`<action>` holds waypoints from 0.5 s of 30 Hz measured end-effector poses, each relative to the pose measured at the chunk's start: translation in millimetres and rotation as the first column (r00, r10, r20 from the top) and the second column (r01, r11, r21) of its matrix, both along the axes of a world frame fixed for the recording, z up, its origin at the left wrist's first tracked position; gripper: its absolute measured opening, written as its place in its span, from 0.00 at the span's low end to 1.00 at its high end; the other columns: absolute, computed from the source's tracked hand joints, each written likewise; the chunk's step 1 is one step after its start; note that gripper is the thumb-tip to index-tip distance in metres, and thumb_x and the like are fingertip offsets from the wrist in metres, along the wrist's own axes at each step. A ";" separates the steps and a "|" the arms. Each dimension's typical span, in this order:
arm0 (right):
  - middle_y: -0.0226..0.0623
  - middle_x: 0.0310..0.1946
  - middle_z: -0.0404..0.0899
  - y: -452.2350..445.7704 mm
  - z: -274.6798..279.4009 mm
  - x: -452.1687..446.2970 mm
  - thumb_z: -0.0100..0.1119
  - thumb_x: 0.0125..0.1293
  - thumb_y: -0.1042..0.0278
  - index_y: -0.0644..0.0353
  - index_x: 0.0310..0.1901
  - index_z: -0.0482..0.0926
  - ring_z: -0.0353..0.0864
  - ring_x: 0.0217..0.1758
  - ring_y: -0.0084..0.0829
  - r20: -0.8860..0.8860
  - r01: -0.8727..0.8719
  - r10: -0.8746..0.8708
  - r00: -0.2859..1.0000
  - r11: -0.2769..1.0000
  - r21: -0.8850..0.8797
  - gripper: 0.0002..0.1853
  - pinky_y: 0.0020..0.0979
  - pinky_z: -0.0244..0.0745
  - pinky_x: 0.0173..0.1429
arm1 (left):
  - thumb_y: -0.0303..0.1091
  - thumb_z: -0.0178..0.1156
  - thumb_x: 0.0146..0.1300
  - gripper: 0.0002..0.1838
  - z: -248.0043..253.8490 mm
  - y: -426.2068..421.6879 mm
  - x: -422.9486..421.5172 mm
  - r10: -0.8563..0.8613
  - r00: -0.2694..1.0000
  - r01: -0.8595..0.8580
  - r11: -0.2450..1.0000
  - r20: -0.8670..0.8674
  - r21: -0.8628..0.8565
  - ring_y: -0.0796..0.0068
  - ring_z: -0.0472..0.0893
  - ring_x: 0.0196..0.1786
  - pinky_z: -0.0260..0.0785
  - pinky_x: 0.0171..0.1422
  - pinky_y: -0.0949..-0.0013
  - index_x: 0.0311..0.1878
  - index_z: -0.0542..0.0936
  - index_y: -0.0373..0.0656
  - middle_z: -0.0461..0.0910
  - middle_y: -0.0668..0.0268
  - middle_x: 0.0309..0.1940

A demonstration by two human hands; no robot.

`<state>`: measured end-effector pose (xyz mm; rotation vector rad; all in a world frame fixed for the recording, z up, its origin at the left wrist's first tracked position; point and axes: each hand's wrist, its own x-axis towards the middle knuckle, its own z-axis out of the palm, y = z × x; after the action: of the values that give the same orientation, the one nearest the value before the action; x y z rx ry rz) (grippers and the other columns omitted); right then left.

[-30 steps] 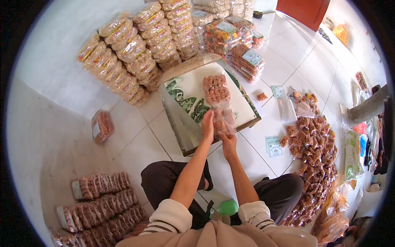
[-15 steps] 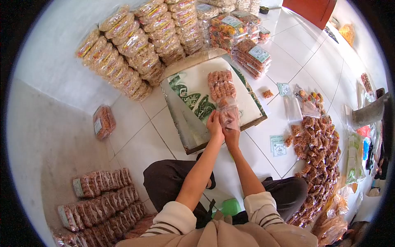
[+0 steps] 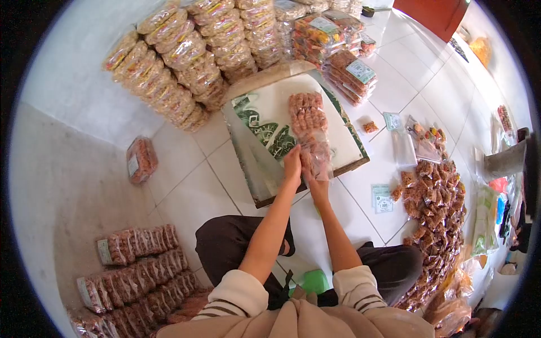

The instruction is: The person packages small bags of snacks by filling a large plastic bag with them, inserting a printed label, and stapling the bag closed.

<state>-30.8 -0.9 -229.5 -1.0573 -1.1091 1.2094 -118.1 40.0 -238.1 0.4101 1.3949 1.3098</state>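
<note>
A clear plastic bag [image 3: 308, 115] packed with rows of small brown snack packs lies on a low board-topped table in front of me. Its loose, unfilled end points toward my body. My left hand [image 3: 292, 164] is closed at the left edge of that loose end. Close beside it, my right hand [image 3: 314, 179] grips the same end from below, its fingers partly covered by the crinkled film. The table [image 3: 265, 169] has a white top with a green printed pattern and worn edges.
Tall stacks of bagged snacks [image 3: 186, 50] line the wall behind the table. A heap of small brown packets [image 3: 437, 208] covers the floor at right, near paper labels [image 3: 382, 198] and clear bags [image 3: 403, 147]. Filled long packs [image 3: 132, 276] lie at lower left, a single pack [image 3: 141, 160] above them.
My left hand has slid slightly up along the bag's edge, and the film at the loose end has shifted. The whole view has tilted a little; the bag stays on the table.
</note>
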 end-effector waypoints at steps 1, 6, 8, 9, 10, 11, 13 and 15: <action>0.39 0.45 0.73 6.2 -8.0 -1.3 0.59 0.55 0.71 0.65 0.52 0.67 0.70 0.50 0.29 -0.002 -0.003 0.003 1.000 1.000 -0.002 0.22 0.27 0.62 0.56 | 0.47 0.50 0.63 0.20 -0.4 -2.1 0.9 0.003 1.000 -0.003 1.000 -0.002 -0.002 0.76 0.71 0.33 0.63 0.41 0.73 0.36 0.76 0.36 0.74 0.66 0.30; 0.42 0.42 0.69 26.9 -18.8 -8.1 0.60 0.53 0.73 0.61 0.51 0.69 0.64 0.52 0.42 0.483 0.120 -0.291 0.826 0.927 0.354 0.22 0.37 0.57 0.59 | 0.47 0.51 0.62 0.20 8.0 -5.7 18.1 0.160 0.978 -0.141 0.980 -0.137 0.144 0.77 0.71 0.36 0.64 0.42 0.75 0.40 0.74 0.36 0.73 0.66 0.33; 0.45 0.47 0.67 34.1 -20.9 -9.2 0.59 0.53 0.71 0.61 0.51 0.70 0.63 0.54 0.44 0.514 0.124 -0.281 0.810 0.940 0.318 0.21 0.37 0.58 0.58 | 0.49 0.53 0.60 0.24 7.9 -5.8 22.5 0.164 0.975 -0.146 0.982 -0.148 0.123 0.72 0.73 0.42 0.64 0.47 0.71 0.46 0.72 0.34 0.74 0.61 0.39; 0.47 0.52 0.65 36.3 -20.0 -10.3 0.58 0.54 0.69 0.60 0.50 0.71 0.62 0.55 0.45 0.545 0.130 -0.270 0.794 0.951 0.282 0.20 0.38 0.59 0.57 | 0.49 0.53 0.60 0.26 1.2 -5.6 24.0 0.138 0.945 -0.103 0.986 -0.298 0.132 0.67 0.73 0.45 0.64 0.49 0.69 0.49 0.71 0.33 0.74 0.58 0.41; 0.47 0.52 0.65 37.0 -19.3 -11.6 0.58 0.54 0.69 0.60 0.50 0.71 0.62 0.55 0.45 0.545 0.129 -0.269 0.794 0.951 0.281 0.20 0.38 0.59 0.57 | 0.49 0.54 0.59 0.28 -5.3 -4.8 25.2 0.112 0.890 -0.059 0.989 -0.441 0.134 0.63 0.74 0.47 0.64 0.51 0.66 0.52 0.69 0.31 0.74 0.55 0.43; 0.47 0.51 0.66 37.1 -18.5 -12.1 0.58 0.54 0.70 0.61 0.50 0.71 0.63 0.54 0.45 0.577 0.159 -0.359 0.734 0.916 0.367 0.20 0.37 0.59 0.57 | 0.49 0.53 0.59 0.30 -11.4 -2.0 24.5 0.125 0.873 -0.076 0.990 -0.471 0.122 0.56 0.72 0.49 0.63 0.53 0.62 0.54 0.68 0.31 0.73 0.50 0.45; 0.46 0.50 0.68 34.7 -11.3 -13.0 0.58 0.54 0.70 0.62 0.50 0.70 0.64 0.53 0.44 0.599 0.176 -0.448 0.663 0.872 0.456 0.20 0.37 0.59 0.57 | 0.50 0.52 0.59 0.30 -1.1 -2.8 24.0 0.107 0.879 -0.076 0.993 -0.465 0.086 0.55 0.72 0.49 0.63 0.53 0.61 0.54 0.69 0.32 0.72 0.49 0.45; 0.45 0.49 0.68 22.7 -8.2 -13.0 0.59 0.53 0.70 0.64 0.52 0.68 0.64 0.53 0.42 0.379 0.294 -0.456 0.805 0.862 0.412 0.24 0.36 0.59 0.57 | 0.50 0.52 0.60 0.29 -1.5 -0.3 23.0 0.091 0.884 -0.075 0.996 -0.458 0.052 0.54 0.72 0.49 0.62 0.53 0.61 0.54 0.69 0.32 0.72 0.48 0.45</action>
<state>-43.8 21.8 -237.7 -1.2612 -1.3287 0.4202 -95.1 39.7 -239.6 0.7267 1.8033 1.3593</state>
